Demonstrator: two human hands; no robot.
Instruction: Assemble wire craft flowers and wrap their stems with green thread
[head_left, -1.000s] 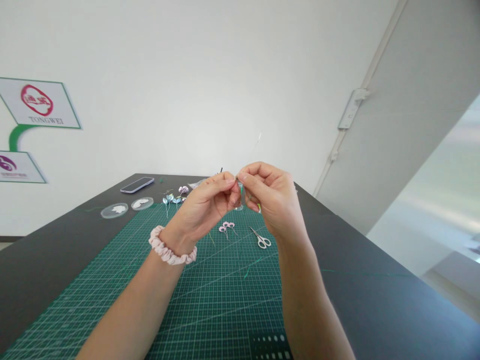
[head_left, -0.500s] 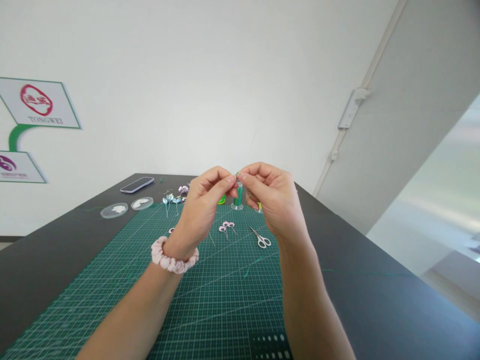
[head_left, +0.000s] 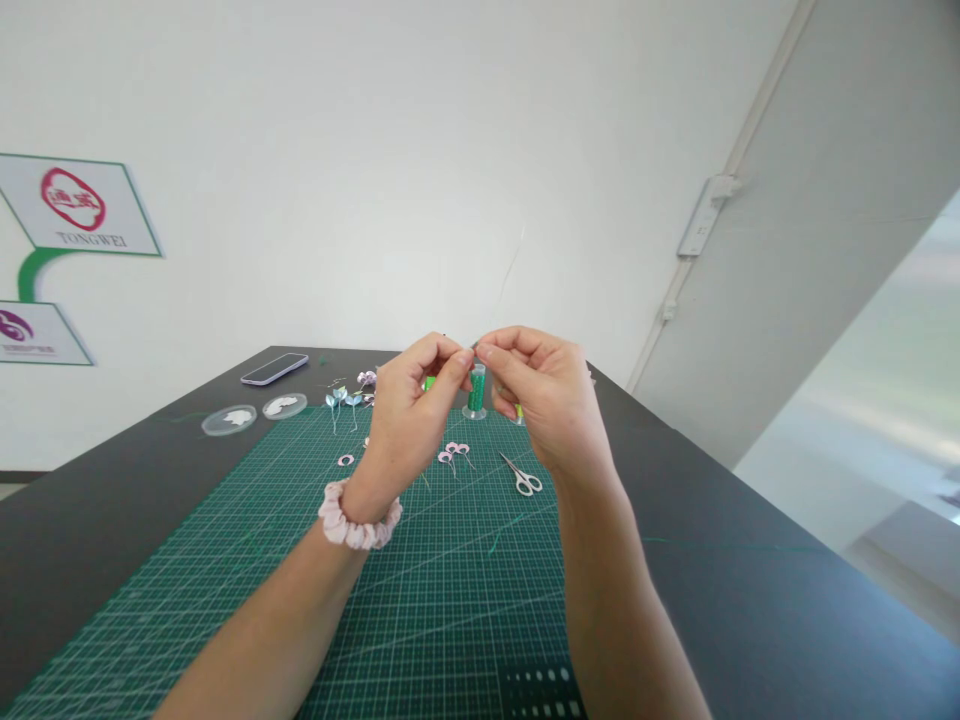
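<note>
My left hand (head_left: 415,388), with a pale scrunchie (head_left: 361,516) on its wrist, pinches thumb against forefinger. Its fingertips meet those of my right hand (head_left: 546,390), which is pinched in the same way. Between them is a tiny dark bit, mostly hidden by the fingers. A thin wire (head_left: 513,262) rises from there, pale against the wall. Just behind the fingertips stands a spool of green thread (head_left: 477,392). Below the hands, on the green cutting mat (head_left: 450,600), lie small pink petals on wire stems (head_left: 452,453) and white-handled scissors (head_left: 525,484).
To the left are two clear dishes (head_left: 217,426) with white pieces and a phone (head_left: 274,369). Blue wire-stemmed petals (head_left: 343,397) lie at the mat's far edge. A dark stencil plate (head_left: 538,692) is at the near edge. Loose green thread (head_left: 507,534) lies on the mat.
My left hand has turned a little at the wrist, and the scrunchie has shifted right. The thin wire stands out more against the wall. My right hand stays almost in place.
</note>
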